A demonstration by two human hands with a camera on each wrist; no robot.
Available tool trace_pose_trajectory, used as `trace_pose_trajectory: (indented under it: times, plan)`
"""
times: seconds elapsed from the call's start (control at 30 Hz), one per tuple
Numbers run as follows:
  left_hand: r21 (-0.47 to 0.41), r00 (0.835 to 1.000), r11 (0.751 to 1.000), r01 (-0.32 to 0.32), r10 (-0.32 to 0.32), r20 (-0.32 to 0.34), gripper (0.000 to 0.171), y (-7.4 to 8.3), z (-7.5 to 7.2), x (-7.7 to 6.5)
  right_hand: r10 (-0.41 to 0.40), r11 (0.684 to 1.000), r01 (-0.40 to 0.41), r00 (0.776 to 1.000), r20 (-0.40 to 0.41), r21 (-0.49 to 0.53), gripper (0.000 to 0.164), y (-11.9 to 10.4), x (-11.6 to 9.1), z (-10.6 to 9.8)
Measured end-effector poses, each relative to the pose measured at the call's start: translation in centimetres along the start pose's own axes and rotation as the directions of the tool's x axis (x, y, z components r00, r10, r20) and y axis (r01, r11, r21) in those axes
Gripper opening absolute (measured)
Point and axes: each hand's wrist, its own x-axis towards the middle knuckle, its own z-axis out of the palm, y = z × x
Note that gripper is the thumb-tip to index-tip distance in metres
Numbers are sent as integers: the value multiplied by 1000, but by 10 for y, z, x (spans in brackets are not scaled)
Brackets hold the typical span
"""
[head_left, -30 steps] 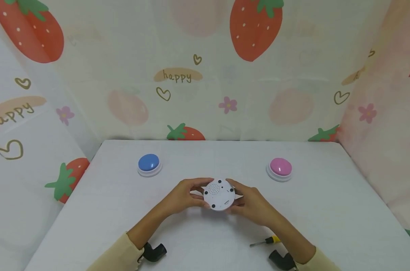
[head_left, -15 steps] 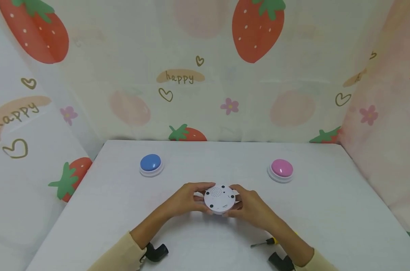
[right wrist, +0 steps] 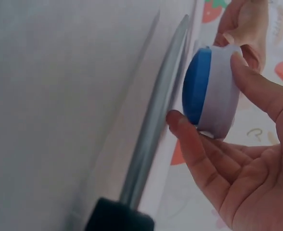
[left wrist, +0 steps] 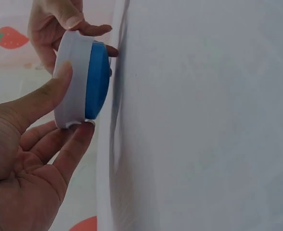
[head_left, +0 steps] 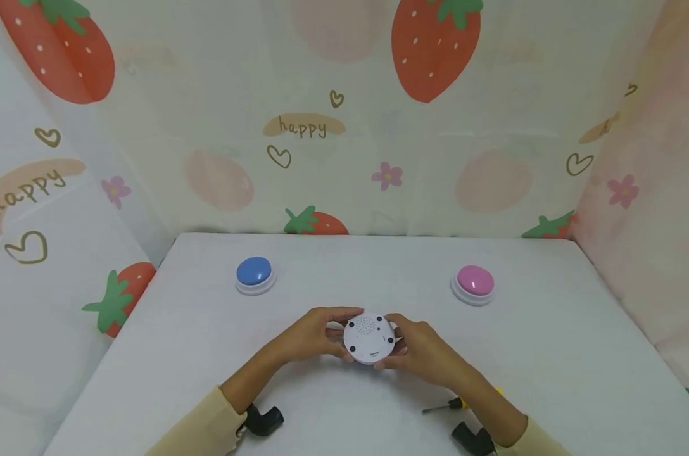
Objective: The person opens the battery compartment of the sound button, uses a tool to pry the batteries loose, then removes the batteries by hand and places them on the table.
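Both hands hold a round push button (head_left: 370, 342) just above the middle of the table. Its white underside, with speaker holes and dark round feet, faces up in the head view. The wrist views show its blue cap (left wrist: 97, 81) pointing down at the tabletop. My left hand (head_left: 316, 334) grips the left rim between thumb and fingers. On the opposite side, my right hand (head_left: 415, 348) pinches the white base (right wrist: 220, 91). A screwdriver (head_left: 444, 406) with a yellow and black handle lies under the right forearm, which partly hides it.
On the white table (head_left: 333, 266), a second blue push button (head_left: 254, 273) stands at the back left and a pink push button (head_left: 474, 284) at the back right. Black wrist mounts (head_left: 265, 420) show at both sleeves. Strawberry-print cloth (head_left: 322, 171) walls the back and sides.
The held push button has turned clockwise in the hands, as seen from the head, and has come slightly nearer. Both hands keep their grip on it.
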Motion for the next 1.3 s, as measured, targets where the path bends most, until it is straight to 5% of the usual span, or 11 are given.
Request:
trace_pose_trajectory:
  times: [0.57,1.3]
  plan:
    - [-32,999,999,43,-43,11,87,-11,10,5,165,973,-182,979,-122,-144,76,-13,-4,13]
    - [-61,1000,998,16,-18,-24,89,-17,20,7,128,971,-148,985,-115,-187,82,-17,-10,5]
